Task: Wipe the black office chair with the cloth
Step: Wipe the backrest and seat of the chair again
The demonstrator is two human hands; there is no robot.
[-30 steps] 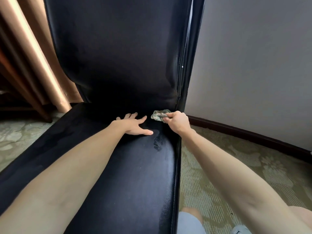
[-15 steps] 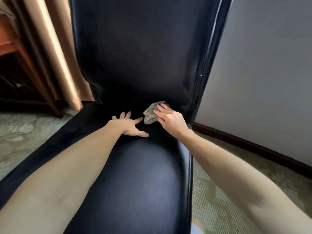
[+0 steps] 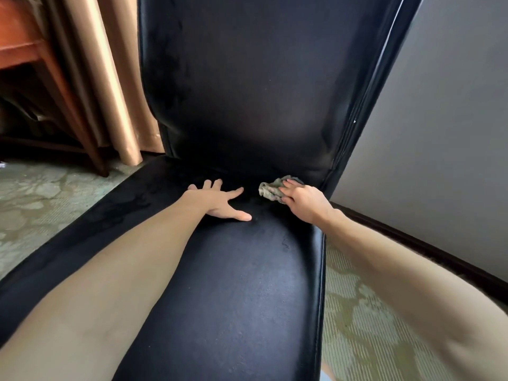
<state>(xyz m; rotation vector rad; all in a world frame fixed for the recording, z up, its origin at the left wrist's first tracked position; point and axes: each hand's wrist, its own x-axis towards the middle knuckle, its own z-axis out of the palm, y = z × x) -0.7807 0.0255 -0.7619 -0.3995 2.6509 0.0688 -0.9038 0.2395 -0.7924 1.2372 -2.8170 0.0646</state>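
On the seat of the black office chair [image 3: 233,284] the left hand [image 3: 220,200] is laid flat with fingers spread, and farther back, where seat meets backrest [image 3: 247,92] at the right, the crumpled cloth [image 3: 270,189] is gripped in the curled right hand [image 3: 305,200].

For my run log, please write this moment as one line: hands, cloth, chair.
left hand: flat on chair seat | right hand: holds cloth on seat by backrest
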